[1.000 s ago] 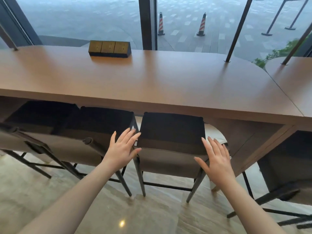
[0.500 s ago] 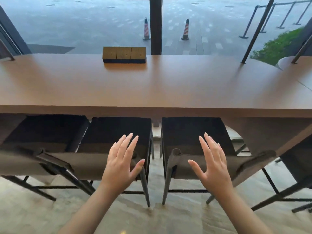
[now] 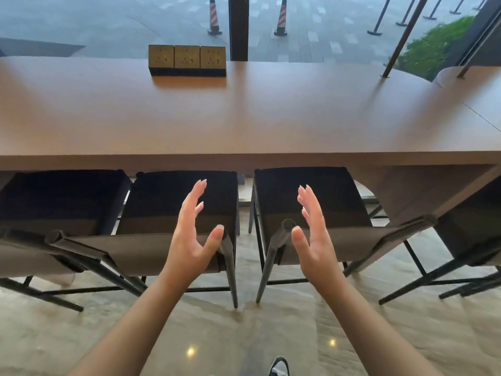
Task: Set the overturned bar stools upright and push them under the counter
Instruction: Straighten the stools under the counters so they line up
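Four bar stools stand upright, seats tucked under the worktop edge, so the task looks near finished. Left hand and right hand hover before the worktop, fingers straight, gripping nothing, palms facing inward.

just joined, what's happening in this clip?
A person stands at a long wooden counter with bar stools lined up along it. Every stool in view is upright, its seat tucked partly under the counter edge. The left hand hovers open in front of one stool and the right hand in front of the next stool, palms facing each other, gripping nothing. A block of power sockets sits on the counter.
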A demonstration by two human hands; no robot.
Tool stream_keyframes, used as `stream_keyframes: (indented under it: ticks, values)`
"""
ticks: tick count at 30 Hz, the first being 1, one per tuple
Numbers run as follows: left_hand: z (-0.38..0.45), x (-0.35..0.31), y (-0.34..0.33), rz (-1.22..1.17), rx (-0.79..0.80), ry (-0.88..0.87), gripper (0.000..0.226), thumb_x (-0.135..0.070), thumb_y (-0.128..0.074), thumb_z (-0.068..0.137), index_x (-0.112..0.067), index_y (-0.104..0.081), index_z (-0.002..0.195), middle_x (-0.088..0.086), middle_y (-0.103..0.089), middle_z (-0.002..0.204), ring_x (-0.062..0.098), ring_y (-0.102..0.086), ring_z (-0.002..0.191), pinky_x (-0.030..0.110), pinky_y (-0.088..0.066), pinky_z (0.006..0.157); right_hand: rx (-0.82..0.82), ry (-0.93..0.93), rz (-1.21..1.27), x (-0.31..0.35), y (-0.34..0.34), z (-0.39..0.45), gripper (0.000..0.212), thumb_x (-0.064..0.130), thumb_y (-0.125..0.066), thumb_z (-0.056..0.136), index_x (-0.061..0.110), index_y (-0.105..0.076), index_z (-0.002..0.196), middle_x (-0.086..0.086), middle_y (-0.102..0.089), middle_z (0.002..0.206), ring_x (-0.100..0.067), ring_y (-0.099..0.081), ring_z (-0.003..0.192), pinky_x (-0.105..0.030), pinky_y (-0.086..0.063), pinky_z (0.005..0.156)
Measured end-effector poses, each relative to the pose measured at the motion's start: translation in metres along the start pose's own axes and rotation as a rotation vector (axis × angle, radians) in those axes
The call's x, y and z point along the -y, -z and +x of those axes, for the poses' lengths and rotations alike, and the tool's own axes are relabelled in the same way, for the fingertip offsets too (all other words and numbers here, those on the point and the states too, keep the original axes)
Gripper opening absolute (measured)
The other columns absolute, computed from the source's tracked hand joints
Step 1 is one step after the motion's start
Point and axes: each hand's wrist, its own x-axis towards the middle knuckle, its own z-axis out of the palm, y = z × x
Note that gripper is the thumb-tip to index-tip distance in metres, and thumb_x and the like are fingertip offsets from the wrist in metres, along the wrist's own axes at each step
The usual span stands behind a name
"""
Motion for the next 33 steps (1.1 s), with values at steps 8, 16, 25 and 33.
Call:
stream_keyframes:
  ticks: [8,16,25,33]
  values:
    - [0.006,0.023,-0.007,0.11,-0.02,0.122,0.076,-0.048,-0.058,0.089,-0.054,-0.013,0.15,-0.023,-0.025,0.16,-0.001,-0.029,0.146,0.022,-0.028,0.115,0.093,-0.118,-0.011,-0.03,0.002,0.021,0.073,0.078,-0.038,0.087,0.052,-0.012,0.149,0.017,-0.022,0.162,-0.001,-0.025,0.147,-0.039,-0.024,0.12]
    - [0.007,0.033,-0.016,0.137,-0.003,0.155,0.081,-0.05,-0.06,0.088,-0.045,-0.014,0.155,-0.011,-0.027,0.163,0.0,-0.028,0.147,0.029,-0.028,0.117,0.142,-0.134,-0.003,-0.042,0.002,0.032,0.07,0.061,-0.047,0.092,0.047,-0.013,0.152,0.015,-0.02,0.163,-0.004,-0.023,0.148,-0.032,-0.022,0.118]
    - [0.011,0.049,-0.02,0.229,0.129,0.177,0.095,-0.059,-0.069,0.082,-0.046,-0.012,0.156,-0.021,-0.023,0.162,-0.002,-0.022,0.148,0.024,-0.022,0.116,0.189,-0.143,-0.024,-0.068,-0.001,0.039,0.073,0.061,-0.053,0.091,0.055,-0.011,0.15,0.019,-0.02,0.162,0.001,-0.023,0.146,-0.014,-0.02,0.109]
    - [0.006,0.084,-0.017,0.873,0.497,-0.039,0.059,-0.031,-0.087,0.076,-0.02,-0.063,0.129,0.001,-0.075,0.11,0.028,-0.072,0.098,0.043,-0.052,0.089,0.452,0.024,-0.911,-0.091,-0.017,0.049,0.056,0.029,-0.062,0.097,0.02,-0.042,0.148,-0.007,-0.051,0.145,-0.029,-0.053,0.128,-0.039,-0.038,0.109]
